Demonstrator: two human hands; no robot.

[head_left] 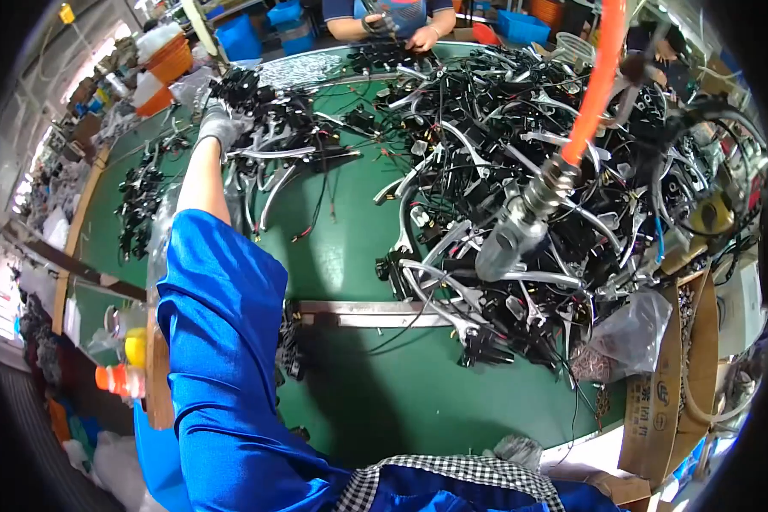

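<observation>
One arm is in view: your left arm, in a blue sleeve, stretches far across the green worktop. Your left hand, in a grey glove, rests with fingers curled down onto a cluster of silver brake levers with black housings and cables. Whether it grips one lever or only presses on the cluster, you cannot tell. Your right hand is out of view. To the right of your hand spreads a much larger heap of levers and cables. Hanging above that heap is an orange air hose with a metal tool at its end. Beyond your hand, at the far edge of the worktop, another person's hands handle black parts. Nearer to you, a metal strip crosses the worktop.
</observation>
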